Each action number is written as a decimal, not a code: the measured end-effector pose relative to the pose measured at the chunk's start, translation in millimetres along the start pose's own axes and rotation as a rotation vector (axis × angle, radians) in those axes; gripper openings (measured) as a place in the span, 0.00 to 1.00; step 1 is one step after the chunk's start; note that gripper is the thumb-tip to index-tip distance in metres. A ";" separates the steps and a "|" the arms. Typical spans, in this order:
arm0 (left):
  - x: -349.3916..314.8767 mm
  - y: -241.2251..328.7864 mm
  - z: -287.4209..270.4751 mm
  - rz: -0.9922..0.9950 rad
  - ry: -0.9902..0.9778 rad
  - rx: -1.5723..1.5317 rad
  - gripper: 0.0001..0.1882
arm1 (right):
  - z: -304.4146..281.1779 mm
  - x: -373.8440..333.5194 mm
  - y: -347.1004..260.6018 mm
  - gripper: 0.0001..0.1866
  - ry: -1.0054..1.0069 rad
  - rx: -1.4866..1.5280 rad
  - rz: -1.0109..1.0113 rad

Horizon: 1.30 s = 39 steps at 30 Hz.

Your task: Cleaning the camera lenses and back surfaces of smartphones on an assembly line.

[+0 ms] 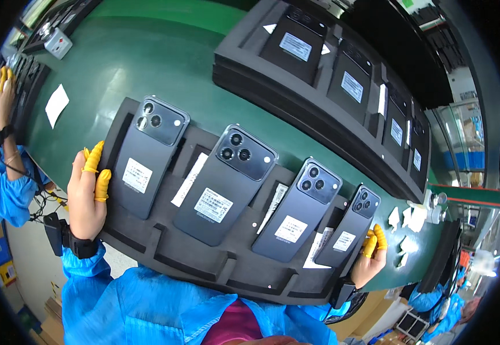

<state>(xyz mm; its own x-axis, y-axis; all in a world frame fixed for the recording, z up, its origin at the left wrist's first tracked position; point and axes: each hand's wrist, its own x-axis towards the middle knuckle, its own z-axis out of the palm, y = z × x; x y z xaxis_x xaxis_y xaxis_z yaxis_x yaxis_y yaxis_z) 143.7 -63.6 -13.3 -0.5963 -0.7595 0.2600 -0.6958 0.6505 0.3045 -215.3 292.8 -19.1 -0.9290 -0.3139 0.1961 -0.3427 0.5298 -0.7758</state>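
Observation:
A black foam tray [186, 253] sits in front of my body, tilted, at the near side of the green table. Several dark blue-grey smartphones lie face down on it in a row: one [140, 146] at the left, a second [221, 179] beside it, a third [297, 207], and one [351, 221] at the right end. Each carries a white label and a three-lens camera block. My left hand [87, 192], with yellow finger cots, grips the tray's left edge. At the right edge, my right hand [369, 263] holds the tray too, its fingers partly hidden.
Beyond lies a stack of black foam trays [284, 95] with more labelled phones. White paper scraps [414, 218] lie at the right, and a white slip [57, 106] at the left. Another person's hand [5, 95] is at the far left, near dark trays.

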 end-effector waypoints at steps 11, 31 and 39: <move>5.7 4.8 -4.1 0.028 0.029 -0.059 0.13 | -0.8 3.0 2.3 0.13 0.008 -0.018 -0.016; 7.2 9.7 -3.9 -0.009 0.054 -0.117 0.11 | -0.2 3.6 7.1 0.14 0.029 0.016 -0.064; 1.9 6.3 -3.2 0.015 0.045 -0.081 0.11 | -7.1 3.3 8.7 0.15 -0.037 0.016 -0.062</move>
<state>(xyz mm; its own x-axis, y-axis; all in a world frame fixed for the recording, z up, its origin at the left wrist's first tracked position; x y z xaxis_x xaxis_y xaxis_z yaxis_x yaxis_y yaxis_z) 139.4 -61.0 -7.9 -0.5869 -0.7499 0.3053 -0.6510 0.6612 0.3729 -222.4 302.0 -20.9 -0.9001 -0.3749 0.2219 -0.3970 0.4961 -0.7722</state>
